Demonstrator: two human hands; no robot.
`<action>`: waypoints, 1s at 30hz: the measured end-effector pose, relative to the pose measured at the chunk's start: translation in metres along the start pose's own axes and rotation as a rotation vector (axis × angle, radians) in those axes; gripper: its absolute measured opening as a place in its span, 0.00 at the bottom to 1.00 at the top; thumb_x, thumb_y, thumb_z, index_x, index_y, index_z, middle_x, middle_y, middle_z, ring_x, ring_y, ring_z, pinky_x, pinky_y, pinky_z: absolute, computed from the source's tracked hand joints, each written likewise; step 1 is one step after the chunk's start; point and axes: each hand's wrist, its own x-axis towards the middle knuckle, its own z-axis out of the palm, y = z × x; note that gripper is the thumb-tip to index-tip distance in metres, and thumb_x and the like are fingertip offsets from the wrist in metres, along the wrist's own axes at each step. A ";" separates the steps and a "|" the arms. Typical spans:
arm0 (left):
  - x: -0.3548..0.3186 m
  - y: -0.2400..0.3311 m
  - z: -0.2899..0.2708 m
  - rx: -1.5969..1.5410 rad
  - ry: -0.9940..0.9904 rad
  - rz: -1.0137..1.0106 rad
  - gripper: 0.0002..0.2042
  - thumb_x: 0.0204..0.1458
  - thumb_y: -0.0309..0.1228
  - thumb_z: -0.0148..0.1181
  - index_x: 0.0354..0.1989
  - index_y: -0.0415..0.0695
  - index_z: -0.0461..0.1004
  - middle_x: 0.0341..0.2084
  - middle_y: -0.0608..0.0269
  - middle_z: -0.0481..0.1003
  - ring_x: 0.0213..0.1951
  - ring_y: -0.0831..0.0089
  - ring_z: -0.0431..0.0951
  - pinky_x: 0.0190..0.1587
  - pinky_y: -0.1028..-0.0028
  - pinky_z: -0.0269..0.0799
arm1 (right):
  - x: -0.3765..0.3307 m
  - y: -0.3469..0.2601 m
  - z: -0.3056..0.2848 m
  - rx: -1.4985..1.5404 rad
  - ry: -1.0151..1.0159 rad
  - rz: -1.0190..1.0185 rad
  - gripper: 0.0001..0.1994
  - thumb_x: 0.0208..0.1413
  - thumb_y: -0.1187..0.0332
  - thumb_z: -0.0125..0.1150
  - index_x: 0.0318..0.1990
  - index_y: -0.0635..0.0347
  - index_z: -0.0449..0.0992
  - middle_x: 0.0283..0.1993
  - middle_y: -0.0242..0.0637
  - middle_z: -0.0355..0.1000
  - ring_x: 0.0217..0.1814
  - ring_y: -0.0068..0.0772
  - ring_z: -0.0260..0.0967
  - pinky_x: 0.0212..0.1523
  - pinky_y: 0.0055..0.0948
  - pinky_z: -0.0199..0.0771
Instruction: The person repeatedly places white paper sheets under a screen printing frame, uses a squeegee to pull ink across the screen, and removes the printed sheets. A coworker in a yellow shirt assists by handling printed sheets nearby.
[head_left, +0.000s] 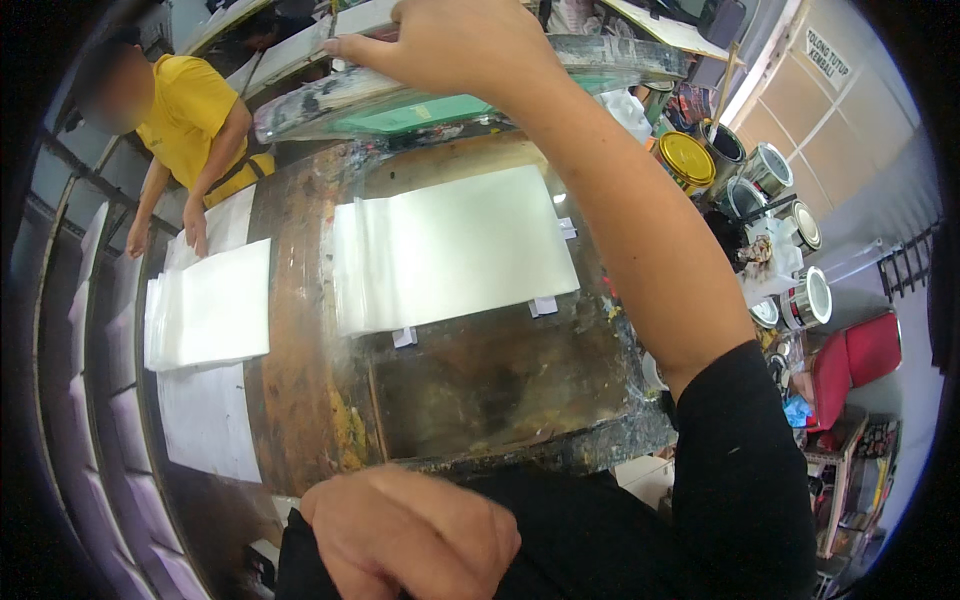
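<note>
My right hand (455, 45) reaches to the far side, over the edge of a raised printing screen (430, 115) with a green face and a stained frame. Its thumb points left along the frame. The other fingers are partly cut off at the top, and the hand seems to grip the frame. Close to my body, my left hand (410, 535) is curled closed; its fingertips are hidden beneath. Between my hands lies a flat white sheet, possibly a bag (470, 250), folded along its left side. Small white tabs (404, 338) sit along its edges on the stained work board (480, 400).
At left, a stack of similar white sheets (215, 310) rests on white paper (205, 420). A person in a yellow shirt (195, 105) reaches toward it, beside a rack (95, 400). Paint cans (685, 160) crowd the right side, near a red chair (855, 365).
</note>
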 end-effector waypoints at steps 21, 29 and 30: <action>-0.067 0.008 0.154 -0.358 0.064 0.153 0.13 0.57 0.28 0.76 0.42 0.30 0.82 0.29 0.50 0.79 0.24 0.62 0.76 0.22 0.67 0.65 | -0.028 -0.004 0.037 -0.065 0.104 -0.030 0.42 0.60 0.23 0.45 0.43 0.54 0.89 0.40 0.42 0.85 0.45 0.48 0.83 0.53 0.51 0.76; -0.091 0.005 0.165 -0.426 0.025 0.150 0.13 0.58 0.27 0.74 0.44 0.30 0.81 0.30 0.49 0.79 0.25 0.57 0.77 0.23 0.63 0.68 | -0.031 -0.001 0.040 -0.129 0.127 -0.040 0.42 0.60 0.22 0.44 0.45 0.51 0.90 0.38 0.43 0.86 0.41 0.51 0.84 0.47 0.49 0.82; -0.091 0.006 0.165 -0.445 0.026 0.141 0.12 0.59 0.26 0.74 0.44 0.30 0.81 0.30 0.48 0.79 0.25 0.57 0.77 0.23 0.63 0.68 | -0.030 0.003 0.042 -0.133 0.137 -0.049 0.42 0.60 0.22 0.44 0.45 0.51 0.90 0.38 0.43 0.86 0.41 0.51 0.84 0.46 0.49 0.82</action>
